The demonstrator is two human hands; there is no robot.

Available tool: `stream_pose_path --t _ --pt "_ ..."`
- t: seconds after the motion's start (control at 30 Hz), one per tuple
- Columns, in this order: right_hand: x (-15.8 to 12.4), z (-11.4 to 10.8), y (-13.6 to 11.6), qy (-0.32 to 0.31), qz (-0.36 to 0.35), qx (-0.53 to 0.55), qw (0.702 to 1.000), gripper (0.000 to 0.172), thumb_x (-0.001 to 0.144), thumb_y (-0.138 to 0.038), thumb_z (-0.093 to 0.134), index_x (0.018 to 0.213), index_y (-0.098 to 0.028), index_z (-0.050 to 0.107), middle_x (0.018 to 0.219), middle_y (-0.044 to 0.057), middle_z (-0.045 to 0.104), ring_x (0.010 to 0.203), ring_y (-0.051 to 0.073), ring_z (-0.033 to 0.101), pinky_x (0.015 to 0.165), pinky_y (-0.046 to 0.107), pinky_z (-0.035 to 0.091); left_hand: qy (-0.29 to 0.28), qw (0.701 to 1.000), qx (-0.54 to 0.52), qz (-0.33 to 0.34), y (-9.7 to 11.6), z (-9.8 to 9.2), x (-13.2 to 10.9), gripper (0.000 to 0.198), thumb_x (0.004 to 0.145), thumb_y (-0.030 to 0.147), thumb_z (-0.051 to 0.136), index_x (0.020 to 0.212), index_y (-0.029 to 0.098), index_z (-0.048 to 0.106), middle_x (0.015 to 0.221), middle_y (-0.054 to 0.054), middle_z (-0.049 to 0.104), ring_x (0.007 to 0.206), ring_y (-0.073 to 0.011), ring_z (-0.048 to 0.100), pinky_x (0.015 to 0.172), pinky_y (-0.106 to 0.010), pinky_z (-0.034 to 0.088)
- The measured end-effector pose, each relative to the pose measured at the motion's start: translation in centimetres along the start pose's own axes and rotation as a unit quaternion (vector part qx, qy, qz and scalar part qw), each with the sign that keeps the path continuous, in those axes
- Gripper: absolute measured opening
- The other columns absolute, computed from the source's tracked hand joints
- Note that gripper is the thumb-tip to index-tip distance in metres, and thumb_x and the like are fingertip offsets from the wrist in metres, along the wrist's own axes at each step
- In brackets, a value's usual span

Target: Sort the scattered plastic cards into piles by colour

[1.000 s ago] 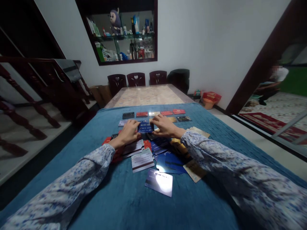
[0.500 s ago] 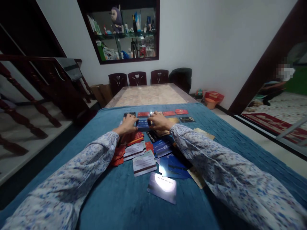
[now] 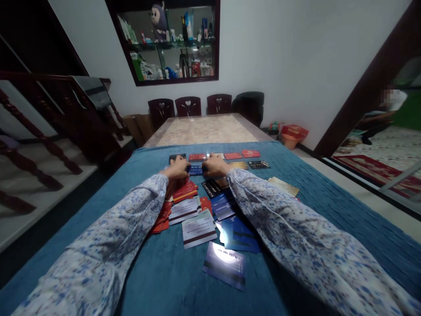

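Observation:
A blue card lies between my two hands, in the nearer of two rows of cards. My left hand has its curled fingers at the card's left edge. At its right edge are the fingers of my right hand. Behind them is a row with a black card and red cards. To the right lie a gold card and a black-and-gold card. Closer to me, red, white, blue and black cards overlap in a loose pile, with a purple card nearest.
The cards lie on a blue cloth over a long table. Chairs stand at its far end. A wooden railing is on the left; a red-lined bin and a seated person are on the right.
Both hands stay around the blue card, which now lies slightly farther from the pile. The camera view has shifted slightly.

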State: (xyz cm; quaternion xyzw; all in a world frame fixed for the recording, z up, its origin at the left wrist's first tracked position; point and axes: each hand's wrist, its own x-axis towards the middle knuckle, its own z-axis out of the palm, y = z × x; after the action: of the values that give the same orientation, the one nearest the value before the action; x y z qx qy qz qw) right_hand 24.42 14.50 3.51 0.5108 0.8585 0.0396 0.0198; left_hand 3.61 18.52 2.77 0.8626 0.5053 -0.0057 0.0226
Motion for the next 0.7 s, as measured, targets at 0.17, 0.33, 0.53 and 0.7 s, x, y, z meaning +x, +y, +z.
stream_pose_path --t 0.17,0.33,0.53,0.7 --pt "0.2 -0.2 -0.3 -0.01 0.01 0.004 1.0 0.038 0.087 -0.032 0.064 0.119 -0.017 0.078 0.13 0.019 0.072 0.127 0.041 0.051 0.095 0.052 0.043 -0.016 1.0 -0.003 -0.002 -0.3 0.3 0.7 0.04 0.071 0.026 0.073 0.111 0.023 0.076 0.124 -0.015 0.069 0.131 -0.0437 0.043 0.102 -0.061 0.037" --pt "0.5 -0.4 -0.2 -0.027 0.014 0.01 0.999 0.04 0.086 -0.03 0.063 0.12 -0.017 0.078 0.126 0.02 0.073 0.128 0.042 0.051 0.098 0.053 0.042 -0.039 0.999 0.011 0.007 -0.1 -0.2 0.7 0.034 0.075 0.023 0.068 0.108 0.021 0.077 0.129 -0.018 0.066 0.135 -0.0438 0.042 0.105 -0.062 0.037" --pt "0.8 -0.3 -0.1 -0.044 0.013 0.007 0.999 0.041 0.087 -0.031 0.062 0.122 -0.016 0.077 0.13 0.02 0.072 0.13 0.042 0.05 0.099 0.053 0.043 -0.06 0.998 0.014 0.018 0.1 -0.6 0.5 0.034 0.075 0.027 0.068 0.108 0.02 0.075 0.125 -0.018 0.066 0.133 -0.0419 0.043 0.106 -0.06 0.039" --pt "0.7 -0.3 -0.1 -0.034 0.011 0.008 0.999 0.041 0.087 -0.031 0.064 0.125 -0.019 0.076 0.131 0.018 0.072 0.13 0.042 0.051 0.1 0.054 0.044 -0.054 0.997 0.038 0.035 0.4 -0.8 0.0 0.036 0.08 0.024 0.064 0.114 0.023 0.075 0.125 -0.017 0.067 0.132 -0.0408 0.044 0.105 -0.061 0.039"
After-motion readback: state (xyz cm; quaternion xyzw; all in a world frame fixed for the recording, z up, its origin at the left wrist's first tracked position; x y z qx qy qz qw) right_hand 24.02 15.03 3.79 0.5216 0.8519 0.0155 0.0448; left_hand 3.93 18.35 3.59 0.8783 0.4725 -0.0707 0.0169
